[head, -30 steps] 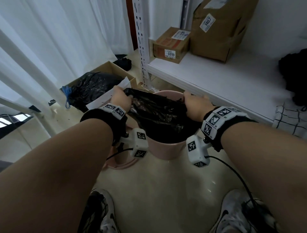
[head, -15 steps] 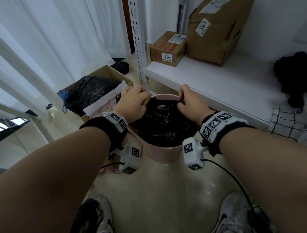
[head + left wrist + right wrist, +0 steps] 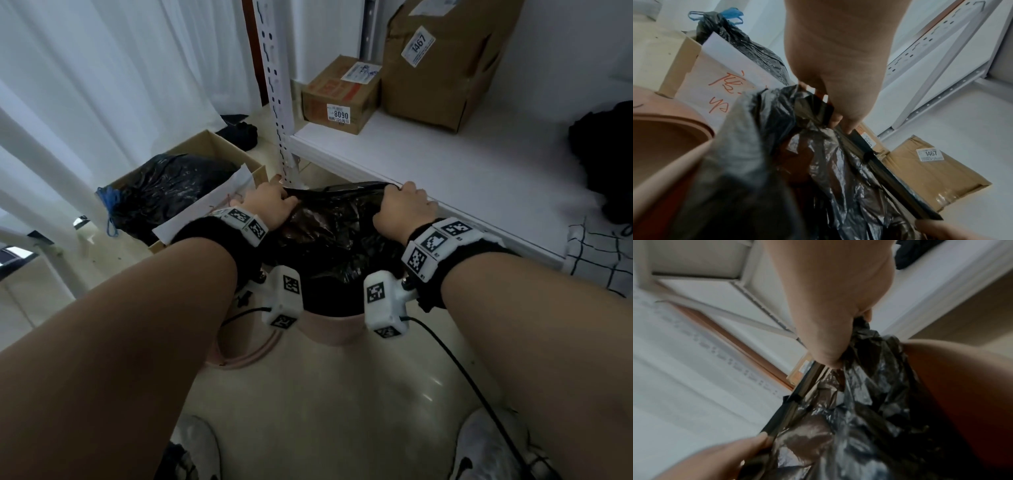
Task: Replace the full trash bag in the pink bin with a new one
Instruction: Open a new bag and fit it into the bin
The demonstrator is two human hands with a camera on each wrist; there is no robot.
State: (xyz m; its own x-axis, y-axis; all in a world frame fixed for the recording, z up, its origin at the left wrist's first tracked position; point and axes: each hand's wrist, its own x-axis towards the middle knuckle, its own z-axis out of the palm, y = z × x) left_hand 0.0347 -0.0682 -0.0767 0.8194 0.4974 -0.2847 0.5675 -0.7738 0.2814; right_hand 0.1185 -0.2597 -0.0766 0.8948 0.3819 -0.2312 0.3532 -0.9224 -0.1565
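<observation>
A black trash bag (image 3: 329, 236) stands in the pink bin (image 3: 330, 327) on the floor in front of me. My left hand (image 3: 270, 205) grips the bag's upper edge on the left, and my right hand (image 3: 399, 205) grips it on the right. The edge is stretched taut between the two fists. In the left wrist view the left hand (image 3: 830, 113) pinches the black bag (image 3: 818, 162) beside the pink bin's rim (image 3: 674, 129). In the right wrist view the right hand (image 3: 830, 345) clutches gathered film of the bag (image 3: 869, 394).
A cardboard box (image 3: 191, 164) on the left holds a tied black bag (image 3: 164, 192) with a blue handle and a white sheet. A white shelf (image 3: 445, 164) at the right carries two brown boxes (image 3: 342, 96). A pink ring (image 3: 246, 353) lies on the floor. My shoes (image 3: 198, 448) are below.
Both hands have lifted the bag's edge and moved apart, pulling it taut across the far side of the bin. Half a second ago they were close together at the rim.
</observation>
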